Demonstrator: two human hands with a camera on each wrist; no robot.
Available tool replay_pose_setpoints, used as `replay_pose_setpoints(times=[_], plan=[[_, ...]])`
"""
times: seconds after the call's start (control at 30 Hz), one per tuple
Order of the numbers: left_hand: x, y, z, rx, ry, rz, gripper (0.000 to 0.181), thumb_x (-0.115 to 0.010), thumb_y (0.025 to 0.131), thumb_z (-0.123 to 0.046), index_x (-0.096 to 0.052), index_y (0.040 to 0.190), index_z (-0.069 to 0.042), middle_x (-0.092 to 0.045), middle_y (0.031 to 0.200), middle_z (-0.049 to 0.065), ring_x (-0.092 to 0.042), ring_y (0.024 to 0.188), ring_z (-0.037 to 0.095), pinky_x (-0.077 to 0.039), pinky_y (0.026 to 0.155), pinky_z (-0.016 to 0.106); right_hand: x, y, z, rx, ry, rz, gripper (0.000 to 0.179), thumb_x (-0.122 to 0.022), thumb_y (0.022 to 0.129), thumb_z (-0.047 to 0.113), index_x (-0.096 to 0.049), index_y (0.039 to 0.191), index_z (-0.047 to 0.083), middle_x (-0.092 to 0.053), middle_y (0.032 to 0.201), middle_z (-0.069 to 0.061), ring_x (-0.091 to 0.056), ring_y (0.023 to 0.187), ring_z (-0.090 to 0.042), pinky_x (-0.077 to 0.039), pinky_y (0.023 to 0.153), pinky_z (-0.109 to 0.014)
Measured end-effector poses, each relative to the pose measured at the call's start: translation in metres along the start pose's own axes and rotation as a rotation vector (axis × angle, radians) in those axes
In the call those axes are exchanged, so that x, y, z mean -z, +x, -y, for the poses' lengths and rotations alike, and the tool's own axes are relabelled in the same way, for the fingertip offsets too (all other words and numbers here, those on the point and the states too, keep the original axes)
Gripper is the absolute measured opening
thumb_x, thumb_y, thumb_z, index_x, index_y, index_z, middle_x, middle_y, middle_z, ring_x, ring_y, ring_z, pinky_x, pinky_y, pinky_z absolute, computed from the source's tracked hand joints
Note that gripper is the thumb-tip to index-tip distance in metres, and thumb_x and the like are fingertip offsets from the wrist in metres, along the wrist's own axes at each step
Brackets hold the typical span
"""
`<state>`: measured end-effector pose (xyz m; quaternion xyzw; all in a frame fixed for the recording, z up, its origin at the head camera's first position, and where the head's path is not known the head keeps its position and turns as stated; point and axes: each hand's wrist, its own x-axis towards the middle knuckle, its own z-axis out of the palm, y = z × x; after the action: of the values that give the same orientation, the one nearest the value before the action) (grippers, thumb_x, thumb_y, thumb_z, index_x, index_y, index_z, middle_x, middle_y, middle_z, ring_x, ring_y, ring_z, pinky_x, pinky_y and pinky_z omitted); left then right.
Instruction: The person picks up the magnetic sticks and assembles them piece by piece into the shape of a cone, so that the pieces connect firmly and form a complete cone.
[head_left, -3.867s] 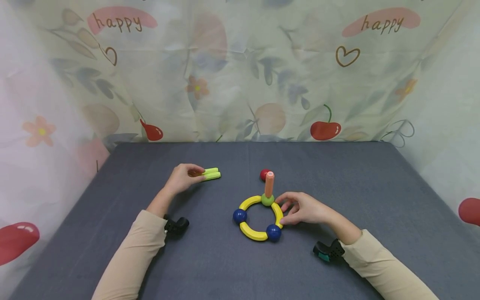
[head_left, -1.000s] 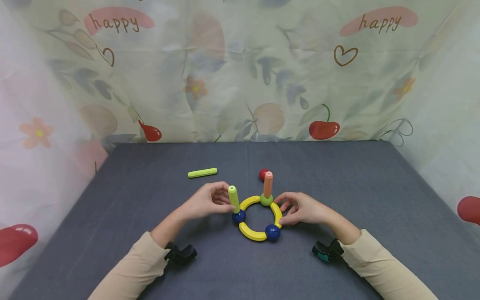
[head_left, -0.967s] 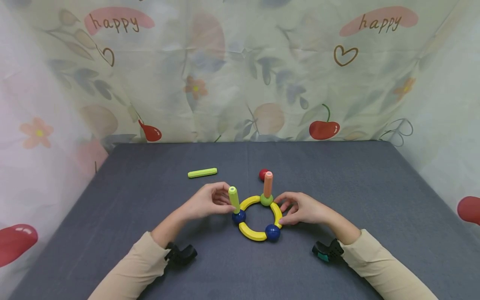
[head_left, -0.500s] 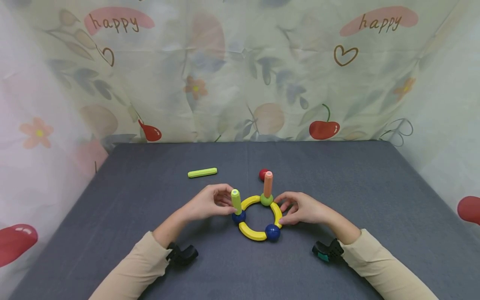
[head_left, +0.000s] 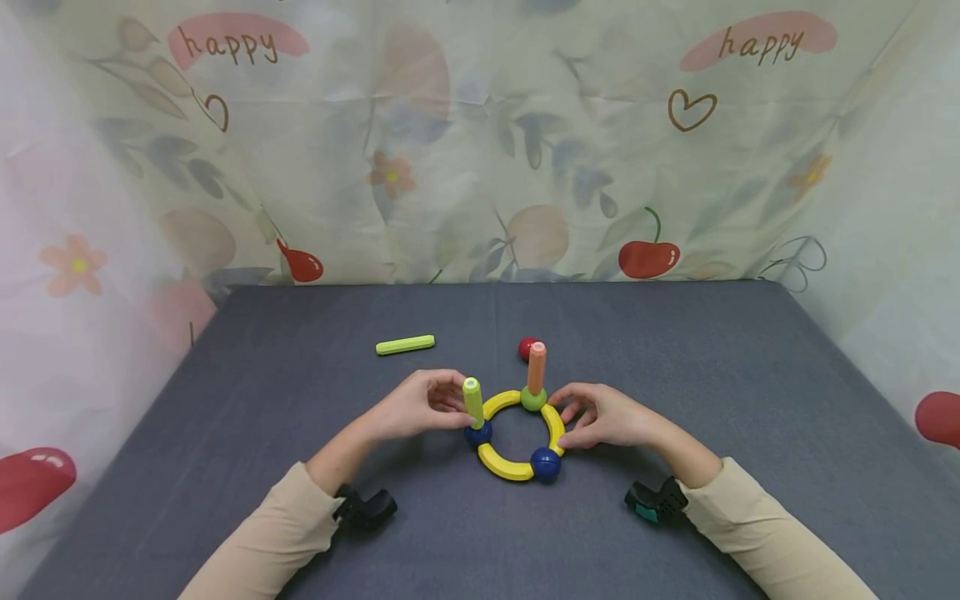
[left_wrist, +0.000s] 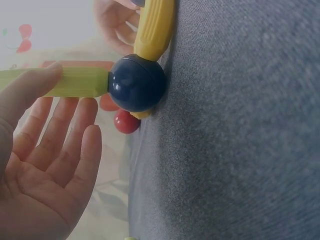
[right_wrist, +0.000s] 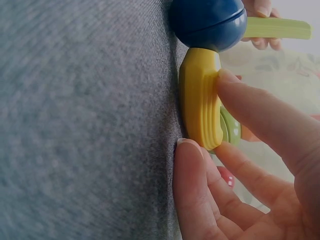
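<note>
My left hand [head_left: 420,408] pinches a light-green magnetic stick [head_left: 472,402] between thumb and fingers. That stick stands nearly upright with its lower end on the left blue ball [head_left: 477,434]; in the left wrist view its end meets the ball [left_wrist: 137,84]. This ball belongs to a flat ring of three yellow curved rods, joined by a second blue ball [head_left: 546,466] and a green ball [head_left: 533,401]. An orange stick [head_left: 536,371] rises from the green ball. With thumb and fingertips, my right hand [head_left: 611,417] holds the right-hand yellow curved rod [right_wrist: 200,100].
Behind the ring, a red ball [head_left: 527,347] is partly hidden by the orange stick. Another light-green stick [head_left: 405,345] lies at the back left of the grey-covered table [head_left: 465,542]. A printed curtain [head_left: 480,167] hangs along the back edge.
From the two green sticks at the back left, my left hand has brought one to the left blue ball; it tilted slightly rightward lately. The right hand has stayed on the ring.
</note>
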<state>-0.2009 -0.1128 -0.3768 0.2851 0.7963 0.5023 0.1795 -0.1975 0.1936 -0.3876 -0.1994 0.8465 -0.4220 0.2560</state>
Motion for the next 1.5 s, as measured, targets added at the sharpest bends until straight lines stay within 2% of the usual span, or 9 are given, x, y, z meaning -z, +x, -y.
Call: replay_pose_setpoints(times=[0.43,0.63,0.77,0.93,1.1,1.27,1.4,1.5], plan=[[0.003,-0.001,0.002,0.023,0.018,0.005,0.028,-0.072,0.081,-0.014,-0.062,0.106,-0.006,-0.068,0.104,0.012,-0.065,0.091,0.014,-0.053,0.083,0.026,0.000,0.000,-0.001,0.000,0.000,0.000,0.057,-0.076,0.077,0.020,-0.050,0.124,0.000,-0.058,0.096,-0.013,-0.061,0.069,-0.015,-0.050,0.060,-0.027],[0.010,-0.004,0.004,-0.001,-0.010,-0.005,0.033,-0.073,0.081,-0.014,-0.062,0.110,-0.005,-0.068,0.106,0.015,-0.065,0.093,0.017,-0.054,0.081,0.027,0.000,0.000,-0.001,0.001,-0.004,0.002,0.057,-0.076,0.077,0.020,-0.050,0.124,0.000,-0.058,0.096,-0.013,-0.061,0.069,-0.015,-0.050,0.060,-0.026],[0.010,-0.004,0.007,0.003,0.012,0.019,0.034,-0.074,0.080,-0.015,-0.062,0.111,-0.004,-0.067,0.106,0.014,-0.064,0.092,0.015,-0.054,0.081,0.026,0.000,0.000,-0.001,0.000,-0.008,-0.003,0.054,-0.075,0.079,0.021,-0.051,0.122,0.000,-0.058,0.097,-0.012,-0.061,0.070,-0.015,-0.051,0.061,-0.027],[0.007,-0.002,0.008,0.004,0.065,0.060,0.035,-0.074,0.080,-0.017,-0.063,0.111,-0.004,-0.067,0.105,0.012,-0.063,0.091,0.014,-0.053,0.082,0.026,-0.001,0.005,-0.001,0.003,-0.021,-0.047,0.044,-0.071,0.083,0.023,-0.054,0.117,0.000,-0.060,0.099,-0.013,-0.062,0.072,-0.015,-0.054,0.063,-0.030],[0.006,-0.002,0.005,0.026,0.084,0.067,0.036,-0.074,0.080,-0.018,-0.062,0.111,-0.004,-0.067,0.106,0.012,-0.063,0.091,0.014,-0.053,0.083,0.027,-0.001,0.013,0.004,-0.002,-0.036,-0.109,0.040,-0.067,0.086,0.021,-0.053,0.119,0.004,-0.060,0.106,-0.016,-0.063,0.070,-0.015,-0.054,0.063,-0.031],[0.013,-0.003,0.007,0.041,0.120,0.033,0.039,-0.074,0.079,-0.018,-0.061,0.113,-0.005,-0.065,0.109,0.012,-0.063,0.096,0.018,-0.053,0.085,0.031,-0.001,0.023,0.006,0.061,-0.100,-0.109,0.039,-0.063,0.089,0.020,-0.053,0.125,0.008,-0.056,0.121,-0.020,-0.059,0.065,-0.014,-0.052,0.061,-0.028],[0.025,-0.004,0.011,0.060,0.172,-0.030,0.039,-0.074,0.080,-0.019,-0.061,0.114,-0.004,-0.064,0.113,0.015,-0.063,0.102,0.024,-0.052,0.089,0.036,0.000,0.029,0.003,0.109,-0.140,-0.088,0.036,-0.061,0.091,0.019,-0.054,0.124,0.006,-0.058,0.119,-0.018,-0.055,0.060,-0.012,-0.049,0.057,-0.026],[0.037,-0.003,0.018,0.075,0.212,-0.109,0.038,-0.073,0.081,-0.019,-0.061,0.113,-0.002,-0.064,0.115,0.017,-0.062,0.105,0.029,-0.051,0.090,0.040,0.001,0.032,0.001,0.132,-0.149,-0.082,0.035,-0.061,0.091,0.019,-0.056,0.122,0.005,-0.060,0.116,-0.018,-0.054,0.061,-0.012,-0.049,0.057,-0.026]])
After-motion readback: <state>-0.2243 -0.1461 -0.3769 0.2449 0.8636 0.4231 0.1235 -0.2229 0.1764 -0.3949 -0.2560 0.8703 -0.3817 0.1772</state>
